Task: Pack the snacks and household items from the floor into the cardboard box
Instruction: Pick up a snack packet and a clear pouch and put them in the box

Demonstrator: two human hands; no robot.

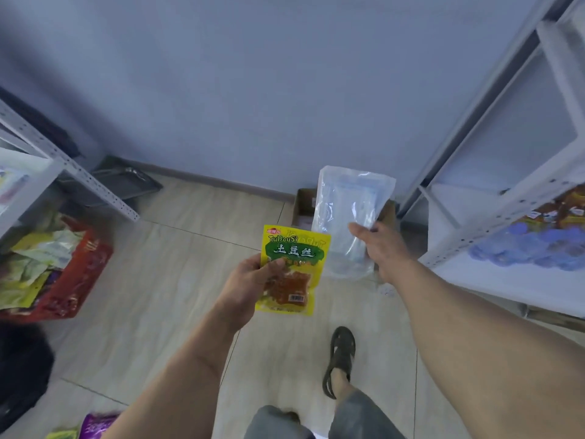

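Note:
My left hand [250, 282] pinches a yellow and green snack packet [292, 270] by its left edge, holding it upright in mid-air. My right hand [381, 245] grips a clear plastic pouch [346, 213] with pale blue contents, raised a little higher and further right. Behind the pouch, against the wall, stands an open cardboard box [305, 204], mostly hidden by the pouch and my right hand.
A red basket [76, 280] heaped with snack bags sits at the left under a white metal shelf [79, 175]. Another white shelf [506, 198] with blue and brown packets stands at the right. Purple and yellow packets [95, 426] lie at the bottom left. My sandalled foot [340, 359] is on the floor.

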